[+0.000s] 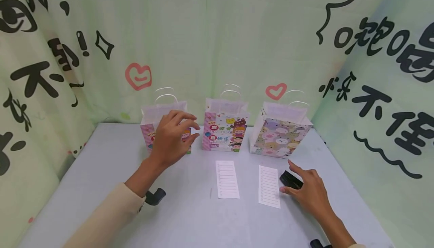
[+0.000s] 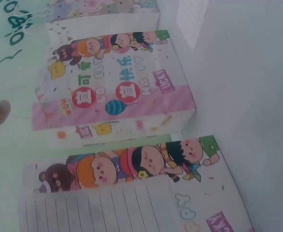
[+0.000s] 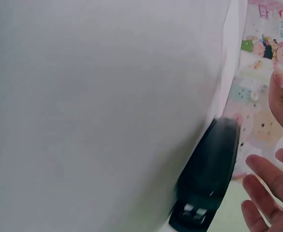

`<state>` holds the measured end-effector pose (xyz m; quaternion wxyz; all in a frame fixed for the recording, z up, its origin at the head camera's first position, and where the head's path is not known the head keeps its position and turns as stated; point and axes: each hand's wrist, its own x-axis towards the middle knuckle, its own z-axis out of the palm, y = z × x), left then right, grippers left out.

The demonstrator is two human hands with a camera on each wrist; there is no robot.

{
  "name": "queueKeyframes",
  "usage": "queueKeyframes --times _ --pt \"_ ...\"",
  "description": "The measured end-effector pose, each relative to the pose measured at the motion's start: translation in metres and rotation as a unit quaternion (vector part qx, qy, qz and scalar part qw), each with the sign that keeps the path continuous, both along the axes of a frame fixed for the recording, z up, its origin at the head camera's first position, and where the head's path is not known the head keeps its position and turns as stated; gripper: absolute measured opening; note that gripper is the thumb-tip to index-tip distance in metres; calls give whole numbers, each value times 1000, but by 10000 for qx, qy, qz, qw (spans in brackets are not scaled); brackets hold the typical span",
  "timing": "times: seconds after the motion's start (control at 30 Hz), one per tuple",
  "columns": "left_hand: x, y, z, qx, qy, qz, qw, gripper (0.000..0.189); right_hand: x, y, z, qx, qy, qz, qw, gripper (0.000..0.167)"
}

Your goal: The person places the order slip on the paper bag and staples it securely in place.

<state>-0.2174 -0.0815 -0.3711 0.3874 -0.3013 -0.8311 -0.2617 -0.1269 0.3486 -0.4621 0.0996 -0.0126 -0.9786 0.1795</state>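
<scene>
probably best to grip stapler (image 1: 291, 180) by its sides, without nudging right paper slip (image 1: 269, 186) beside it; stapler on counter (image 1: 190, 218). right hand (image 1: 313, 193): thumb and fingers spread near stapler, gap showing, no grip. left hand (image 1: 173, 138): fingers loosely bent, thumb apart, holding nothing, in front of left bag (image 1: 147, 129).

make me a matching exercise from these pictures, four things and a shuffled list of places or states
Things
1. black plastic-looking stapler
2. paper bag with pastel animal print
3. red smiling heart outline
4. person's bare left hand

Places or states
A. on the pale green curtain
B. raised, holding nothing
C. beside the bare right hand
D. right end of the row of three

Pairs: 1-C, 2-D, 3-A, 4-B
</scene>
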Motion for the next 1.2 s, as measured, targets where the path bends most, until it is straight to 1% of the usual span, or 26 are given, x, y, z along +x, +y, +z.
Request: queueKeyframes --times 0.17,0.3,0.4,0.53,0.7,0.8,0.93,1.0,1.07,1.2 --pt "-8 22 5 -455 -258 -116 9986 24 -3 -20 5 -113 225 160 9996 99" --pt "-17 35 11 -638 -387 -131 9971 23 -7 -35 7 -211 287 302 9989 98" --pt "-25 41 13 -715 -572 -112 9957 22 -11 -46 8 -329 304 446 9980 98" --pt "-34 49 17 -943 -886 -59 9916 22 -15 -60 8 -460 303 602 9967 97" --pt "-43 57 20 -1123 -1191 59 9865 23 -20 -77 7 -534 351 727 9953 95" --pt "-47 60 22 -1253 -1401 138 9821 23 -22 -86 6 -599 370 807 9942 96" --pt "-51 63 22 -1520 -1699 234 9734 23 -24 -98 7 -670 280 900 9933 96" --pt "-53 64 22 -1578 -1805 252 9705 23 -25 -104 8 -729 238 965 9924 96" --pt "-53 65 22 -1572 -1866 237 9695 23 -26 -110 9 -767 203 1030 9915 95" --pt "-52 66 22 -1455 -1897 136 9709 20 -29 -122 10 -767 94 1160 9902 95"
